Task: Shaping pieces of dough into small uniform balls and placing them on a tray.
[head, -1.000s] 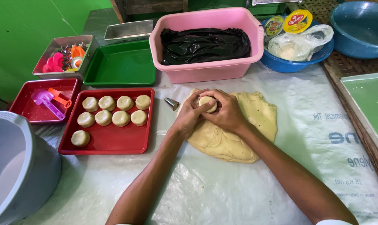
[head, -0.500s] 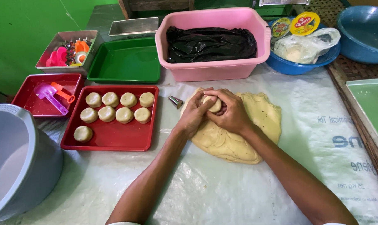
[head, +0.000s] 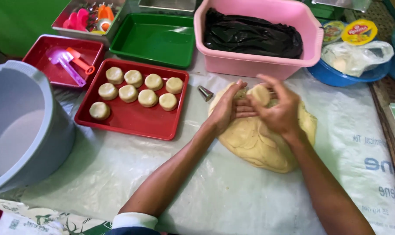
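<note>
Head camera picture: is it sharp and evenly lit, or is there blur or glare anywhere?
Head view: light is soft and even, with only faint shadows under the forearms; the right hand and the dough piece it holds look slightly soft, while the red tray stays fairly crisp; mild sheen shows on the plastic sheet; the grey bucket at the left edge looks stretched.

1 head-worn camera looks steeply down from the near edge, close above the table (head: 232, 204), facing far.

Green wall (head: 14, 21) behind a plastic-sheeted table (head: 232, 200), soft even light.
</note>
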